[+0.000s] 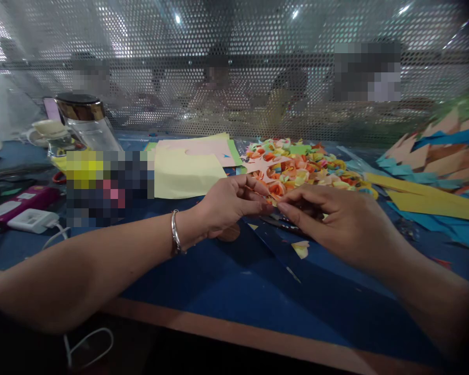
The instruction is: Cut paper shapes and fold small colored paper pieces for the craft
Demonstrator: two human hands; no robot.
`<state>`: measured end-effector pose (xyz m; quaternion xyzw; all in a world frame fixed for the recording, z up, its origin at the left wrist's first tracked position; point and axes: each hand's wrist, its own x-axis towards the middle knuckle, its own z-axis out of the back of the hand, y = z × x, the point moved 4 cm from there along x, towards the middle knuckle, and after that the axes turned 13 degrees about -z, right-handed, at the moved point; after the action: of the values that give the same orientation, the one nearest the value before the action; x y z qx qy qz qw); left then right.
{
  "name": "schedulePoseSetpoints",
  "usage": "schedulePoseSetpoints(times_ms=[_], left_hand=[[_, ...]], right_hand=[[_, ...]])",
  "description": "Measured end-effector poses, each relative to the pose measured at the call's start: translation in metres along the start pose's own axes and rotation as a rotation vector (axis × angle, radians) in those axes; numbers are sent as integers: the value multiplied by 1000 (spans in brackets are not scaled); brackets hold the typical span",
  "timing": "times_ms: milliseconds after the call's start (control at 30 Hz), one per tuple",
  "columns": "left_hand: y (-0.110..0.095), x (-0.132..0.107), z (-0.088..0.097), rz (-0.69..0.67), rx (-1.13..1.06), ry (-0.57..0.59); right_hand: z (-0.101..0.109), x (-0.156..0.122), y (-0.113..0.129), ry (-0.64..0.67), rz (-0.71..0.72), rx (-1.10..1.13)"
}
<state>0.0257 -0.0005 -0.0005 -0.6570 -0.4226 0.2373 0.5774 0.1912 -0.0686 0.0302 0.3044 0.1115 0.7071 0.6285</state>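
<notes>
The left hand (229, 205) and the right hand (336, 216) meet tip to tip, each with thumb and forefinger pinched nearly together. Between them is a small paper piece (272, 202), right at the fingertips and held from both sides; its exact shape is too small and blurred to tell. The other fingers curl loosely.

Just beyond the grip lies a heap of colourful paper pieces (297, 166). Beyond the left hand is a stack of paper sheets (191, 172), a pale yellow one on top. Nearer than the grip, below the right hand, a yellow scrap (300, 249) rests on the blue table (219, 291). Yellow strips (433, 198) lie to the right of the grip.
</notes>
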Motion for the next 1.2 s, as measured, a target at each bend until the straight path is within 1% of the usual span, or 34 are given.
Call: schedulePoseSetpoints(times_ms=[200,400,600,667,733,867,1000,1200], left_hand=[[2,-2,-3,31,-31,4],[1,-2,-2,14,-53,-12],[1,-3,-5,60,-125,38],[2,-3,-5,83,-125,57],[1,-2,-4,78,-100,64],[1,1,1,56,-74,25],[1,1,2,89,-113,-10],[1,-1,0,137,-157,-25]], right_hand=[[-1,0,3,-8,55,41],[1,1,5,-16,56,44],[3,-1,6,-29,63,45],[3,-1,6,-27,61,38],[3,0,5,-36,73,23],[3,0,4,-76,112,6],[3,0,3,-69,125,9],[3,-1,2,-70,126,11]])
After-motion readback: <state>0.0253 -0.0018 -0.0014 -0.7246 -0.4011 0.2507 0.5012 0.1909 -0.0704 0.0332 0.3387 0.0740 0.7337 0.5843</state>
